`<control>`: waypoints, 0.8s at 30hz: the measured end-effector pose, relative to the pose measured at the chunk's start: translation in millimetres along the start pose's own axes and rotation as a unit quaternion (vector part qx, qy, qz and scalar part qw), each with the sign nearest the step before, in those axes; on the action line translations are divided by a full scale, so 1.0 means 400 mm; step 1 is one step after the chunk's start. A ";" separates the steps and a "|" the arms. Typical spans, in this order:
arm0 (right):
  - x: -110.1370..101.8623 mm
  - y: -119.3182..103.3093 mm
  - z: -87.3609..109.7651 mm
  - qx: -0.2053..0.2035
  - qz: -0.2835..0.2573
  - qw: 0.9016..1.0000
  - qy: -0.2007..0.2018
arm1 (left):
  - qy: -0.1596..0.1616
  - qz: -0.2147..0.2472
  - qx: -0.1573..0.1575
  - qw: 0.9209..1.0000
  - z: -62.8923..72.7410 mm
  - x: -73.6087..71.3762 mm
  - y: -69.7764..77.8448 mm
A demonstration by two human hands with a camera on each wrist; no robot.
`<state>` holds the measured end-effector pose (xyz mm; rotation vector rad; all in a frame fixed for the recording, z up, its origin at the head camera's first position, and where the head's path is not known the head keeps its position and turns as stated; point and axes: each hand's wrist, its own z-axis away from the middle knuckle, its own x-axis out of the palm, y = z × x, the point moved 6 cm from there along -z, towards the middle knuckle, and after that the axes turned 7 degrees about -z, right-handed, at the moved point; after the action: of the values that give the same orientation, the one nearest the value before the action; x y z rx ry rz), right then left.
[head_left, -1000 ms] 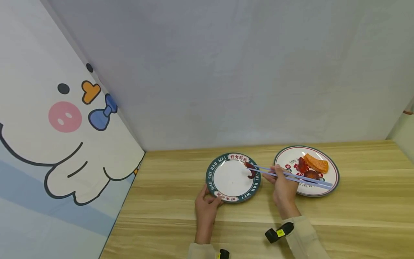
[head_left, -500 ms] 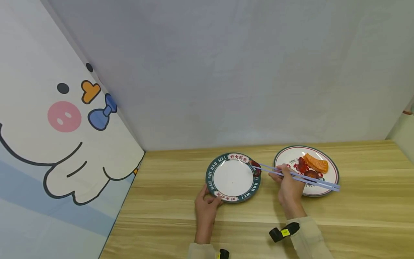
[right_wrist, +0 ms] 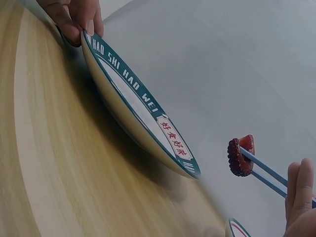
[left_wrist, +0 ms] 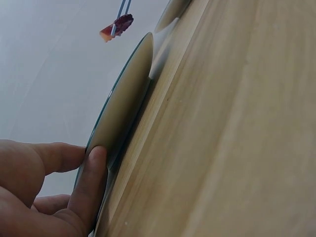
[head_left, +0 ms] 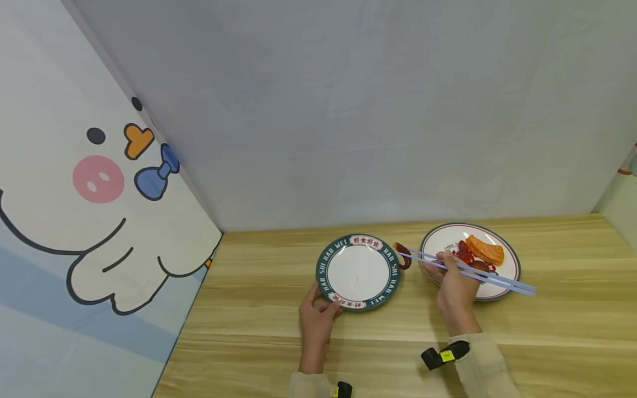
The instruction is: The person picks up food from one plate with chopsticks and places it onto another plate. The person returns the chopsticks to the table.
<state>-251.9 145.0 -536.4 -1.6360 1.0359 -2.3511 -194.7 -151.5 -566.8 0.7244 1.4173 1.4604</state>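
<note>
In the head view my left hand [head_left: 317, 319] pinches the near-left rim of a round white plate [head_left: 358, 276] with a green lettered border. Thumb and fingers grip that rim in the left wrist view; whether the plate fully rests on the table I cannot tell. My right hand [head_left: 459, 290] holds a pair of light blue chopsticks [head_left: 517, 284]. Their tips clasp a dark red, curled octopus tentacle piece [right_wrist: 241, 158] with knobbly suckers along its edge. It hangs in the air just right of the round plate, apart from it.
An oval white plate [head_left: 438, 237] stands to the right, partly behind my right hand. On it lie an orange salmon-like slice [head_left: 485, 251], a red piece [head_left: 465, 252] and a brownish round piece [head_left: 479, 266]. A grey wall [head_left: 348, 138] rises behind the wooden table [head_left: 249, 309].
My right hand has moved right with the chopsticks, carrying the octopus tentacle piece from above the round plate to beyond its right rim. My left hand and both plates have stayed put.
</note>
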 end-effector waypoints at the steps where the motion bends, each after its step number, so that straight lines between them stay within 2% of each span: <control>1: 0.000 -0.003 -0.001 -0.002 -0.005 1.000 -0.002 | 0.000 0.000 -0.001 1.000 0.000 0.000 -0.001; 8: -0.007 -0.017 -0.006 -0.004 -0.015 1.000 0.002 | 0.001 -0.003 -0.002 1.000 -0.003 0.001 -0.003; 17: -0.022 -0.027 -0.011 -0.007 -0.044 0.999 0.015 | -0.003 0.013 0.015 1.000 -0.001 0.000 0.002; 24: -0.035 -0.041 -0.020 -0.014 -0.035 0.999 0.020 | -0.004 0.015 0.007 1.000 -0.003 0.001 -0.004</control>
<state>-247.9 167.4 -539.6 -1.6670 1.0405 -2.4336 -195.6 -151.7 -568.8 0.7628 1.4175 1.4696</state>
